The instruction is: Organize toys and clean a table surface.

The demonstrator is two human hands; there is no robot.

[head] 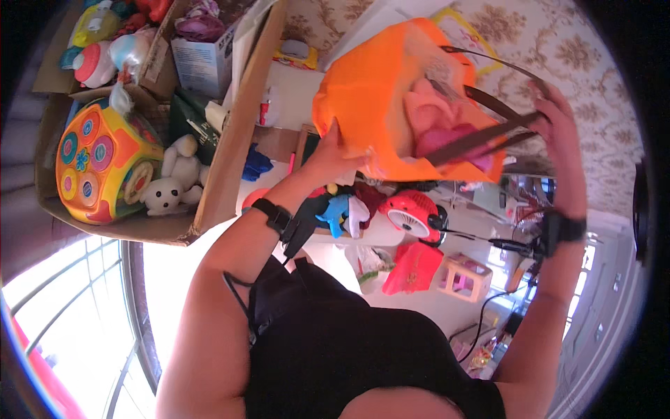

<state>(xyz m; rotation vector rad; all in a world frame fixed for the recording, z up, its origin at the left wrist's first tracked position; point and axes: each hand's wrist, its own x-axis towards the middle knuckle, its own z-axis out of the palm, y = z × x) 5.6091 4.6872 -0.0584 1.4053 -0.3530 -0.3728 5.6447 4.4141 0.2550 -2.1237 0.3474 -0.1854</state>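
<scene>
An orange tote bag is held tilted, its mouth facing right. Pink and magenta cloth items show inside the mouth, along with something in clear plastic. My right hand grips the bag's dark brown straps and draws them out to the right. On the bag's lower left side rests my left hand, its spread fingers holding the base. Both wrists wear black bands.
A cardboard box at left holds an activity toy, a white plush bear and other toys. Beneath the bag, a red fan and a blue toy sit on a white surface. A red bag and a small stool are lower.
</scene>
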